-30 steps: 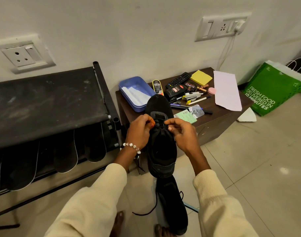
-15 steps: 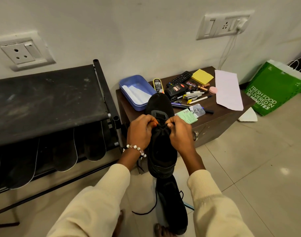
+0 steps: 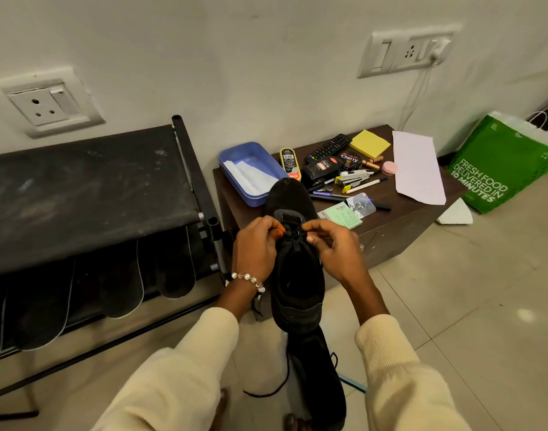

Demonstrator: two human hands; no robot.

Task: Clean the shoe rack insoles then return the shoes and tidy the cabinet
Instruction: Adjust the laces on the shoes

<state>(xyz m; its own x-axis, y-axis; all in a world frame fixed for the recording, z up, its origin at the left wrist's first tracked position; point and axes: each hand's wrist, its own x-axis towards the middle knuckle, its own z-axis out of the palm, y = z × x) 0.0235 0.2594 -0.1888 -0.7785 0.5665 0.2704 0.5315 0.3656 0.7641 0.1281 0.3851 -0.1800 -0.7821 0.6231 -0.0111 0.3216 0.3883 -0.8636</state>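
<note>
Black shoe (image 3: 297, 275) sits mid-frame, both hands (image 3: 257, 247) (image 3: 335, 250) pinching its lace (image 3: 293, 234). Since a second ago the right hand has drawn closer in, likely snugging the knot before the shoe returns to the rack (image 3: 80, 188) at left.

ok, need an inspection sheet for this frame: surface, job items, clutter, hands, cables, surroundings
Surface: dark wood cabinet top, crowded; tiled floor below.
Job's things: black shoe held over the cabinet's near edge; second black shoe on the floor, lace trailing; shoe rack with dusty top; insoles hanging beneath it.
Clutter: blue tray, remote, yellow sticky notes, polish tin, stapler, pens, paper sheet.
Hands: left hand and right hand both pinch the laces of the held shoe.
Cables: white cord hanging from the wall socket.
Surroundings: white wall, green bag on the floor.
</note>
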